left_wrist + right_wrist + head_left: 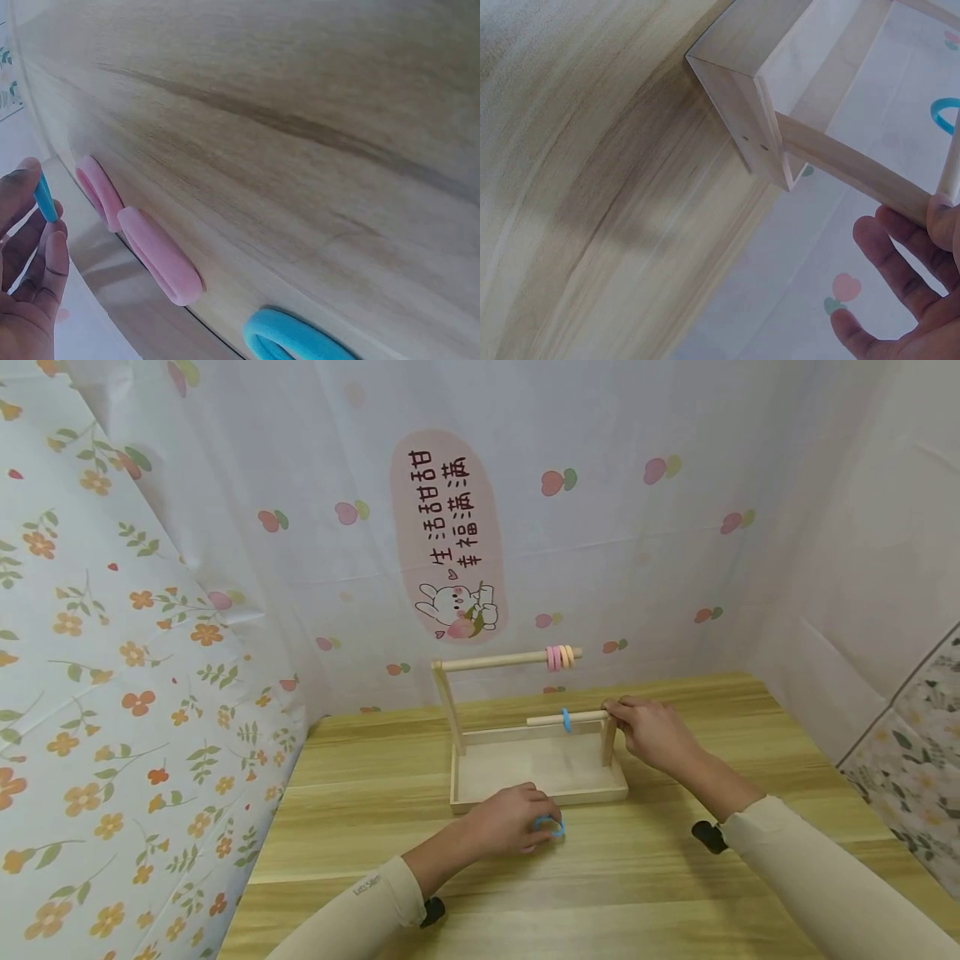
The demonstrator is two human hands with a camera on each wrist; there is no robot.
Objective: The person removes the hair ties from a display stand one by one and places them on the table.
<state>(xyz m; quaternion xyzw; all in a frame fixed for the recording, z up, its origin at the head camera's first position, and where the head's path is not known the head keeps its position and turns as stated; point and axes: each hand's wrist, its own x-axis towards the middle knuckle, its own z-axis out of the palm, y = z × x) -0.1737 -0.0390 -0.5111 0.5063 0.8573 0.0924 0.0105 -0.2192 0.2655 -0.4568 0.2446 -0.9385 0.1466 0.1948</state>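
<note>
A wooden rack (pixel 537 787) with a tray base stands mid-table. Its upper rod (pixel 495 661) carries pink and yellow rings (pixel 559 657) near the right end. The lower rod (pixel 547 719) carries one blue ring (pixel 566 719). My right hand (pixel 613 714) grips the top of the short right post (pixel 855 169), where the lower rod ends. My left hand (pixel 543 827) rests on the table in front of the tray and pinches a blue ring (pixel 45 199). Beside it on the table lie two pink rings (pixel 161 255) and another blue ring (pixel 296 341).
The wooden table (pixel 615 877) is closed in by a floral curtain (pixel 112 693) on the left and a white printed backdrop (pixel 600 543) behind and to the right. The rack's tray corner (pixel 735 75) sits on the tabletop near my right hand.
</note>
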